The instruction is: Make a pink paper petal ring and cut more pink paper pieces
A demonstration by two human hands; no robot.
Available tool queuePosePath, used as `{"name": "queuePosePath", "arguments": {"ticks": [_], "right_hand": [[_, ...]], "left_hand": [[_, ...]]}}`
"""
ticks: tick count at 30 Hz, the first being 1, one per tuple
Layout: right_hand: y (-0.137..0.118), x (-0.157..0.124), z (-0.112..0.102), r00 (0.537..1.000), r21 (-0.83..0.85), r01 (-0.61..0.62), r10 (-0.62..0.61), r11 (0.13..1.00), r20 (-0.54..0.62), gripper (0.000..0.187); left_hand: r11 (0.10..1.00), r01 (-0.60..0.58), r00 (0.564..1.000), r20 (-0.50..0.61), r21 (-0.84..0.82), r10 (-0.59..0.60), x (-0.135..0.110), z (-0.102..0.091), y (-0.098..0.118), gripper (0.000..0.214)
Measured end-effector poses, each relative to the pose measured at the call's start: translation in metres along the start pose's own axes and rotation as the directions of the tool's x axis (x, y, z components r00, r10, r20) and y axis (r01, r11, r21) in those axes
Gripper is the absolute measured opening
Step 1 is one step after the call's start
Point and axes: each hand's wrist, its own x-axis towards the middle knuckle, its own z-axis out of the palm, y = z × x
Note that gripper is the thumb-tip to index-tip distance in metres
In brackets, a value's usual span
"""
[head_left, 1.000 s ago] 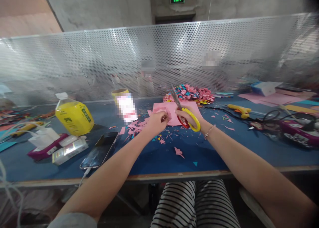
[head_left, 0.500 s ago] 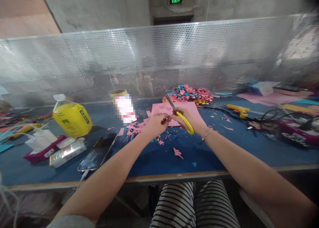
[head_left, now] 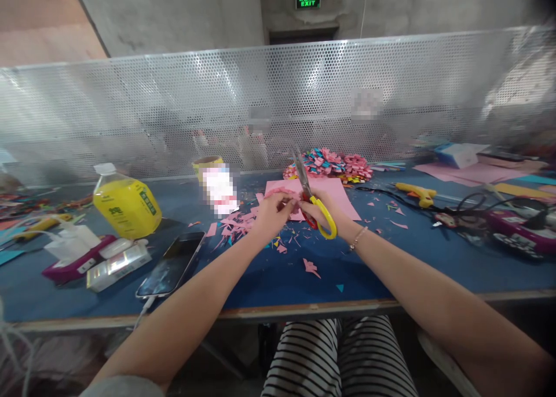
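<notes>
My left hand (head_left: 278, 209) is closed on a small cut piece of pink paper (head_left: 282, 191), its fingertips meeting those of the other hand. My right hand (head_left: 322, 207) has scissors (head_left: 328, 220) with yellow and red handles looped on it, the blades pointing up and away. The right fingertips also touch the pink piece, though the fingers hide much of it. Below both hands lies a larger pink sheet (head_left: 343, 197). Pink scraps (head_left: 237, 226) are heaped just left of the sheet, and more bits are scattered nearer me.
A pile of pink and blue paper flowers (head_left: 325, 161) sits behind the sheet. On the left are a yellow liquid bottle (head_left: 128, 206), a phone (head_left: 174, 264) and a power strip (head_left: 82, 261). A yellow glue gun (head_left: 417, 194) lies right. A perforated metal screen (head_left: 174, 107) borders the table.
The scissors have swung more upright in my right hand. Both hands have turned slightly and come closer together at the pink piece. The table things stay put.
</notes>
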Motion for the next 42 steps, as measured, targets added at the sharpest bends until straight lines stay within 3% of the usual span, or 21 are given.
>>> {"name": "queuePosePath", "arguments": {"ticks": [3,6,13,17,21,23,25,28,32,36,42], "right_hand": [[0.002,0.000,-0.003,0.991,-0.216,0.108,-0.122,0.970,-0.050,0.010],[0.004,0.000,-0.006,0.977,-0.409,0.183,-0.213,0.894,-0.029,0.012],[0.009,0.000,-0.007,0.937,-0.540,0.291,-0.349,0.790,-0.004,0.013],[0.012,0.001,-0.016,0.922,-0.649,0.296,-0.388,0.701,0.002,0.020],[0.015,0.001,-0.025,0.940,-0.795,0.206,-0.341,0.571,-0.001,0.029],[0.017,0.002,-0.028,0.949,-0.849,0.182,-0.313,0.496,0.020,0.032],[0.018,0.002,-0.031,0.954,-0.887,0.170,-0.298,0.429,0.039,0.033],[0.019,0.003,-0.033,0.954,-0.920,0.164,-0.296,0.356,0.055,0.033],[0.021,0.004,-0.033,0.948,-0.929,0.194,-0.305,0.317,0.094,0.030],[0.022,0.005,-0.031,0.938,-0.916,0.236,-0.324,0.325,0.126,0.025],[0.020,0.005,-0.031,0.940,-0.923,0.219,-0.322,0.317,0.113,0.028]], "left_hand": [[0.978,0.099,0.995,0.021,-0.184,-0.096,0.001,0.001,-0.001,0.009],[0.948,0.137,0.990,0.019,-0.289,-0.137,0.003,0.001,-0.003,0.006],[0.934,0.132,0.991,0.012,-0.332,-0.136,0.005,-0.001,-0.008,0.010],[0.921,0.096,0.967,-0.185,-0.378,-0.176,0.009,-0.002,-0.016,0.010],[0.921,0.018,0.878,-0.434,-0.390,-0.201,0.013,-0.007,-0.022,0.011],[0.938,-0.021,0.839,-0.516,-0.346,-0.171,0.014,-0.011,-0.022,0.012],[0.969,-0.052,0.829,-0.551,-0.242,-0.093,0.013,-0.015,-0.020,0.010],[0.992,-0.123,0.873,-0.473,0.030,0.123,0.010,-0.019,-0.016,0.007],[0.880,-0.284,0.915,-0.164,0.381,0.367,0.005,-0.017,-0.017,0.014],[0.785,-0.378,0.910,0.043,0.490,0.411,0.004,-0.012,-0.022,0.017],[0.778,-0.403,0.902,0.064,0.482,0.427,0.006,-0.012,-0.023,0.014]]}}
